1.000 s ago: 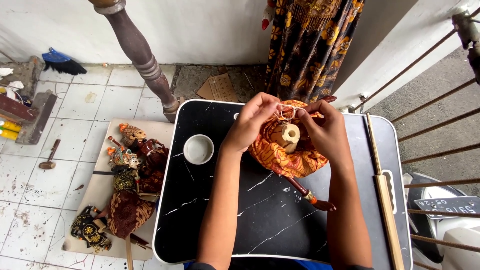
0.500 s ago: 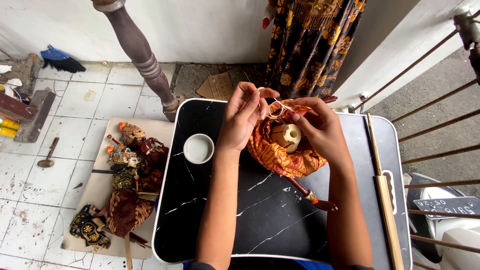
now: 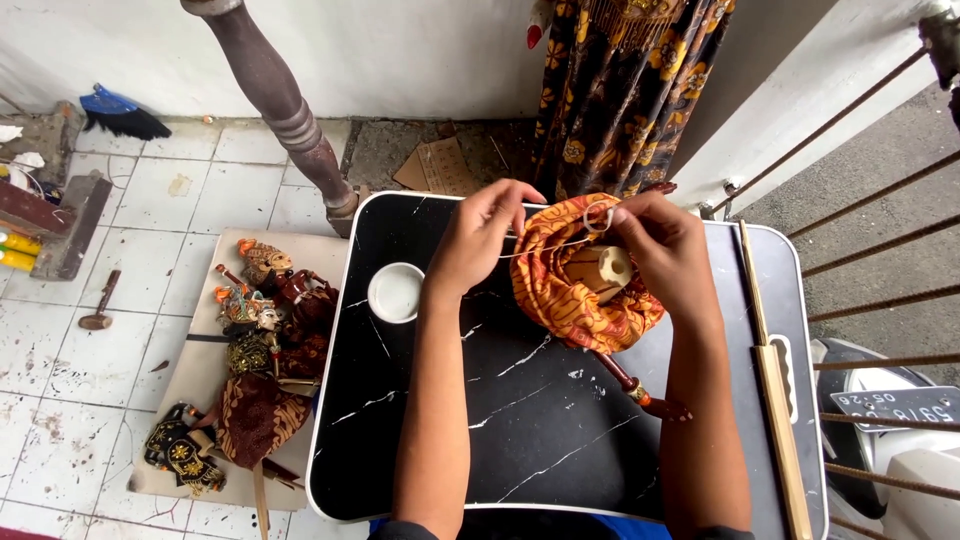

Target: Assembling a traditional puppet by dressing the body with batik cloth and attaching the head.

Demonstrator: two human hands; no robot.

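Note:
A rod puppet body wrapped in orange patterned cloth (image 3: 575, 295) lies on the black marble-look table (image 3: 480, 440), its pale wooden neck peg (image 3: 607, 268) pointing up and its painted rod (image 3: 640, 388) sticking out toward me. My left hand (image 3: 485, 240) pinches one end of a thin pale string stretched across the cloth. My right hand (image 3: 665, 250) pinches the other end, where the string forms a small loop (image 3: 598, 218) at the cloth's top edge.
A small white bowl (image 3: 396, 292) sits on the table left of my left hand. A long wooden stick (image 3: 775, 380) lies along the table's right edge. Several finished puppets (image 3: 260, 350) lie on a board on the tiled floor at left. A metal railing runs at right.
My hands have drawn apart: the left moved left and the right moved right, pulling the string taut across the top of the cloth where they were bunched together before.

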